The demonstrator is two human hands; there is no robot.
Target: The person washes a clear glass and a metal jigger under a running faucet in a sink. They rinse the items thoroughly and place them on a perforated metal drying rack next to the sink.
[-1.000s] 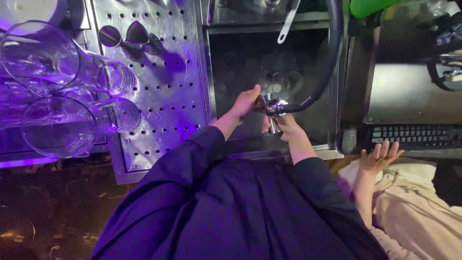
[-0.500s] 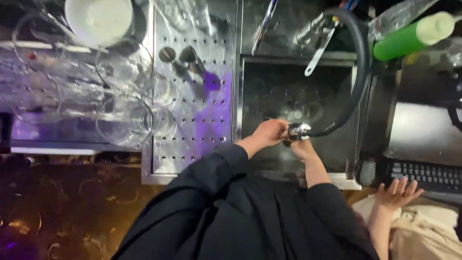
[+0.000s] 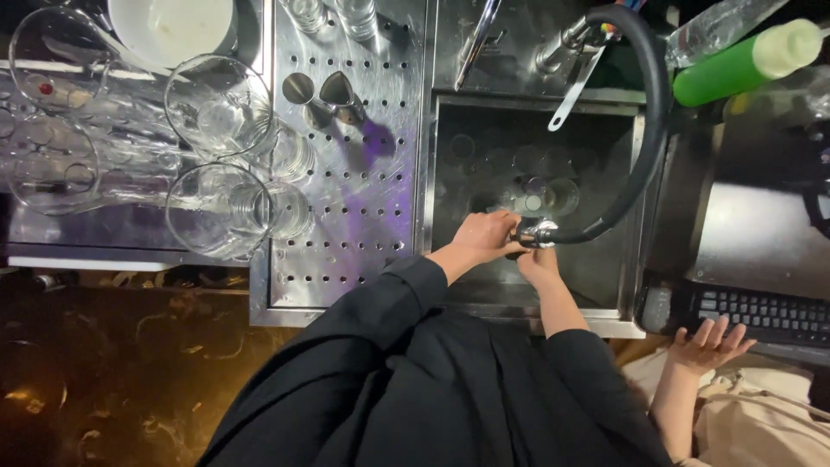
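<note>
The spray nozzle point(image 3: 538, 232), a chrome head on the end of a black hose point(image 3: 650, 130), is hanging low over the dark sink point(image 3: 484, 138), and both hands are meeting at it. The left hand point(image 3: 486, 235) is curling its fingers closed just beside the nozzle's near end, touching it, though whether it is gripping the nozzle or something small under it cannot be told. The right hand point(image 3: 538, 265) is sitting directly beneath the nozzle, partly hidden, so how far it is closed cannot be told. Compared with a second ago, the hands are keeping the same hold at the nozzle, while the view is showing more beyond them: a green bottle point(image 3: 745, 59) far off past the right hand, and a white bowl point(image 3: 173, 28) far beyond the left. Glasses point(image 3: 216, 207) are lying on the perforated surface point(image 3: 363, 173) well to the left hand's outer side. Another person's hand point(image 3: 711, 342) is resting at a keyboard point(image 3: 761, 313), outside the right hand.
</note>
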